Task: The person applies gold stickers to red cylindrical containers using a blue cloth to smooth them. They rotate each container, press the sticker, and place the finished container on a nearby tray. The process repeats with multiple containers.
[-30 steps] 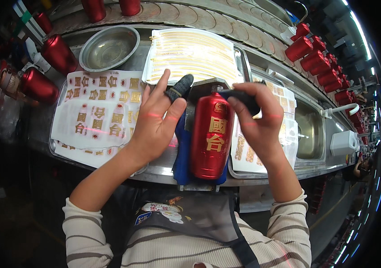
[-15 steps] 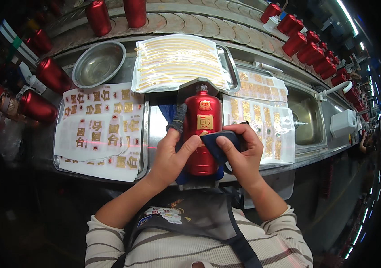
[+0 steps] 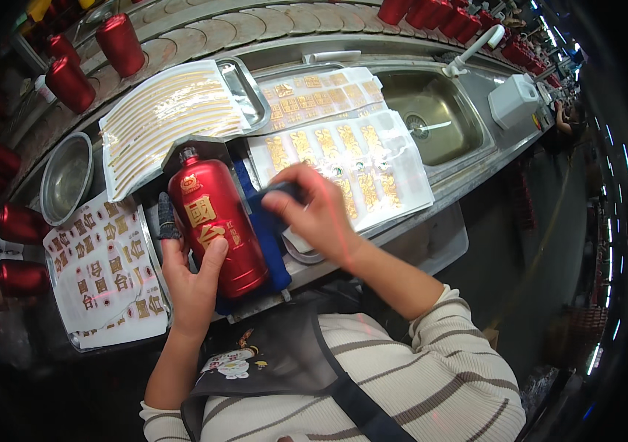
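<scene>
A glossy red bottle [image 3: 236, 258] with raised gold lettering and a small emblem lies in a metal cradle padded with blue cloth [image 3: 273, 254]. My left hand [image 3: 192, 280] grips its left side, thumb on the front near the lower gold character. A dark finger cot [image 3: 167, 215] covers one fingertip of that hand. To the bottle's right, my right hand [image 3: 314, 210] is raised and smeared by motion. Pinched in it is a dark blue flat pad [image 3: 283, 197], apart from the bottle and partly hidden by the fingers.
Sticker sheets with gold characters [image 3: 100, 283] lie on a tray at left. Behind are a sheet of gold strips [image 3: 174, 110] and a steel bowl [image 3: 67, 180]. More gold stickers [image 3: 358, 162] lie right, before a sink [image 3: 432, 121] and white jug [image 3: 513, 102]. Red bottles [image 3: 120, 46] line the conveyor.
My right hand has lifted the blue pad off the bottle and moved right. My left hand stays on the bottle. The view has turned toward the right, and small gold lettering beside the large characters now shows.
</scene>
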The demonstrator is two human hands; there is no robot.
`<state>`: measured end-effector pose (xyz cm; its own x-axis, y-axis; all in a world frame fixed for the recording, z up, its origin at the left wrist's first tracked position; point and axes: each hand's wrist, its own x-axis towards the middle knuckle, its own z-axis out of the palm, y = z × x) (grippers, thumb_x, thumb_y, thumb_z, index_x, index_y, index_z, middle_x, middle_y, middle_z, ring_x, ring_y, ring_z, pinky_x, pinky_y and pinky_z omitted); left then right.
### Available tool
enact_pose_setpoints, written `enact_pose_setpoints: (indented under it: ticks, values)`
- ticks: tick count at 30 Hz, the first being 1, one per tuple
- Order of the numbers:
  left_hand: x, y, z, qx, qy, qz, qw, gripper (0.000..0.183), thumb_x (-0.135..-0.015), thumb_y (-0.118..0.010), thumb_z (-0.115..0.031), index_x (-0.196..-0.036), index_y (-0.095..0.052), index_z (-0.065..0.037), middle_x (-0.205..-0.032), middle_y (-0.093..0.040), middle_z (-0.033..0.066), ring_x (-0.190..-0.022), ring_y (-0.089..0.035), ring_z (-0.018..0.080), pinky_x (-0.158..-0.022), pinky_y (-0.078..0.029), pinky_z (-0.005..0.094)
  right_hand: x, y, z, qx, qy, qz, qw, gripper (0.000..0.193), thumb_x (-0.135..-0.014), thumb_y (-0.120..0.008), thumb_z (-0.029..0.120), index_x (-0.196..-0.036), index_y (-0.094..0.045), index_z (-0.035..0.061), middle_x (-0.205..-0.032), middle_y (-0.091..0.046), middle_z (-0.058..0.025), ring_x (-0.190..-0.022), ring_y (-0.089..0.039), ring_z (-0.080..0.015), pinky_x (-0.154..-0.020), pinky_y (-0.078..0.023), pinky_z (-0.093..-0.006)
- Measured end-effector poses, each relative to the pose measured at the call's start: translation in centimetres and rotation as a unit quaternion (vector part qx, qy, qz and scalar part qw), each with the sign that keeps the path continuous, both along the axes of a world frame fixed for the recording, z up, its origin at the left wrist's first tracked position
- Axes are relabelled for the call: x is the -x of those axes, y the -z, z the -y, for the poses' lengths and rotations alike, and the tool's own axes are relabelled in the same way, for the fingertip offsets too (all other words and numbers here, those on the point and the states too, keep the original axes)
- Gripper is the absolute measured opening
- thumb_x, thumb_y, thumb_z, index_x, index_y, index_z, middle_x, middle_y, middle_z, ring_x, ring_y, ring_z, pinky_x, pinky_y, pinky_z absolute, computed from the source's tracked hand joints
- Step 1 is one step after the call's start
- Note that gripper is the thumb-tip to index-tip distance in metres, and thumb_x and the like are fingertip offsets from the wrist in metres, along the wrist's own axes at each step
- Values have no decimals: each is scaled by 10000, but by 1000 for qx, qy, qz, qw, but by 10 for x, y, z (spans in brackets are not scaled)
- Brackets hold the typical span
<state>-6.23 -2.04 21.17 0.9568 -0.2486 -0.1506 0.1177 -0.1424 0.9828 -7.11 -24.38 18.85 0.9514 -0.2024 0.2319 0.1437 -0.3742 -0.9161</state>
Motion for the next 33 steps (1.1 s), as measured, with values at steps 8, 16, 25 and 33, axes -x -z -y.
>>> enact_pose_setpoints:
  ticks: [8,16,25,33]
  values:
    - [1,24,-22,67,-23,90,993,604,-977,-640,-241,-1377,-339,97,-1567,-321,245,-1448,-338,315,-1187,-256,420,43,2,163,112,211,-205,949,277,-822,-728,217,-958,-647,-11,-891,-663,-125,-796,-643,-194,-707,-510,-310]
    - [0,24,-37,40,-39,102,993,255,-1040,-475,-228,-1013,-376,5,-1569,-282,301,-1466,-302,388,-1195,-215,483,46,21,219,268,260,-325,869,747,-692,-817,486,-1143,-653,-85,-1030,-701,-272,-1030,-685,-334,-887,-522,-391]
    - [-2,24,-42,40,-39,98,994,404,-1028,-490,-214,-1277,-389,87,-1576,-291,271,-1472,-299,348,-1187,-225,457,50,43,262,132,172,-317,923,351,-741,-838,268,-825,-698,-43,-695,-664,-51,-585,-579,-103,-542,-456,-260]
    - [-11,5,-53,77,-49,159,983,458,-995,-529,-104,-1399,-419,83,-1518,-406,231,-1435,-381,280,-1170,-290,391,41,-20,249,274,160,-287,904,224,-724,-781,175,-777,-699,-26,-633,-636,-54,-587,-592,-124,-576,-460,-290]
